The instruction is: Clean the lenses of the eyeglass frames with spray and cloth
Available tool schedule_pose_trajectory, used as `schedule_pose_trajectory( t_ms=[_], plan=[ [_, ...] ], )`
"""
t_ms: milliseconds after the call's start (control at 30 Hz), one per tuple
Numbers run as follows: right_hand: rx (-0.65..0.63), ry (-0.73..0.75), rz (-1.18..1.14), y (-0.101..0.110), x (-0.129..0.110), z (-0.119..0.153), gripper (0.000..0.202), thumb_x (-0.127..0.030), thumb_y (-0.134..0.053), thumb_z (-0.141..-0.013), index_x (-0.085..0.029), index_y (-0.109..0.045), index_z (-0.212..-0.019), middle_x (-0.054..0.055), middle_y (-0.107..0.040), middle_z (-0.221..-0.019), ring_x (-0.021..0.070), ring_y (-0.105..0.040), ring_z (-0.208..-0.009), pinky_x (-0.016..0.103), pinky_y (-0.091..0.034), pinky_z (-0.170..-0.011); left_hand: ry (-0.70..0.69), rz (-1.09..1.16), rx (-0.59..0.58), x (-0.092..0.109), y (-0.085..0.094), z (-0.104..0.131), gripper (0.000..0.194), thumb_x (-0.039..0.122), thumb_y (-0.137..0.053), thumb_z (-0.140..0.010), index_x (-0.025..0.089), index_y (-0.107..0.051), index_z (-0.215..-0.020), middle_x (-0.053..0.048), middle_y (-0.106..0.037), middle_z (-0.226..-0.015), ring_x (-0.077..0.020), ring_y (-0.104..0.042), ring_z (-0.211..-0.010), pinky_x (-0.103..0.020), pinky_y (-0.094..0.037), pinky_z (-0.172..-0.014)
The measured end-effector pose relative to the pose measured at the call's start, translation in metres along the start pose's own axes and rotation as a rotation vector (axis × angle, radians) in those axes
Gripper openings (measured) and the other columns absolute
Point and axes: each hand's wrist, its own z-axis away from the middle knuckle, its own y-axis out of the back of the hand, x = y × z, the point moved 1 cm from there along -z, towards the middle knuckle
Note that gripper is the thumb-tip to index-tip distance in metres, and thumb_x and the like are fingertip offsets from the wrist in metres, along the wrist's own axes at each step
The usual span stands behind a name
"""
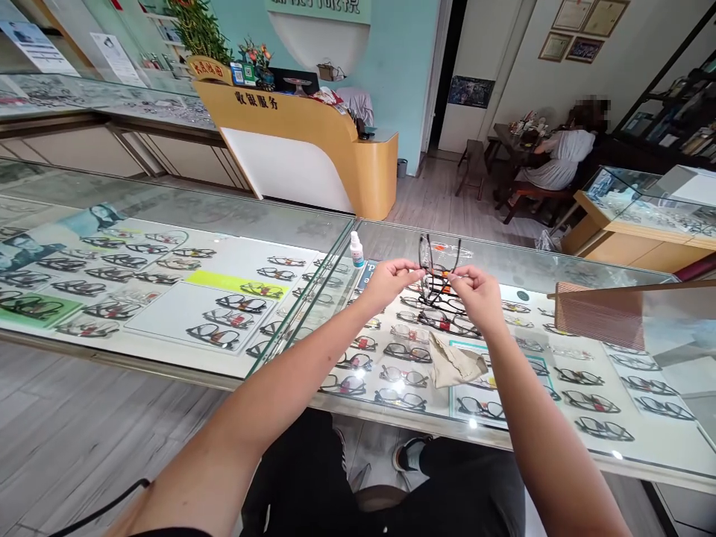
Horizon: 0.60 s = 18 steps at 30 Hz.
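Observation:
Both arms reach out over a glass display case [403, 418]. A pair of dark-framed eyeglasses [428, 252] is held up above the glass, its temples pointing upward. My left hand [394, 282] pinches one side of it, and my right hand [475, 294] pinches the other. Below my hands a beige cloth [456, 363] lies crumpled on the glass top. To the left of my left hand stands a small white spray bottle [356, 250]. Rows of other eyeglasses [407, 352] show through the glass, so some outlines overlap the held pair.
A second display case [168, 283] joins on the left. At the right end stands a tilted mirror or panel with a ribbed brown edge [598, 313]. Beyond the cases are a wooden counter [291, 142] and a seated person [564, 160] at a table.

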Motion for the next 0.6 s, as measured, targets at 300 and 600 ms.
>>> schedule_pose_trajectory(
  t_ms=[300, 600],
  plan=[
    [0.169, -0.109, -0.086, 0.007, 0.004, -0.008, 0.028, -0.044, -0.083, -0.08, -0.023, -0.065, -0.081, -0.01, -0.035, -0.05, 0.0085, -0.018, -0.048, 0.029, -0.012, -0.049, 0.005, 0.255, 0.151, 0.006, 0.016, -0.011, 0.05, 0.052, -0.099, -0.063, 0.021, -0.067, -0.086, 0.013, -0.027, -0.057, -0.0053, -0.017, -0.049, -0.025, -0.018, -0.048],
    [0.12, -0.047, -0.058, 0.0, -0.006, 0.006, 0.022, -0.041, -0.075, -0.091, -0.024, -0.068, -0.08, -0.008, -0.031, -0.053, 0.011, -0.019, -0.05, 0.03, -0.014, -0.05, -0.293, -0.137, 0.354, 0.01, 0.015, -0.002, 0.028, 0.045, -0.088, -0.08, 0.019, -0.078, -0.084, 0.01, -0.029, -0.056, -0.0094, -0.028, -0.056, -0.028, -0.03, -0.062]
  ],
)
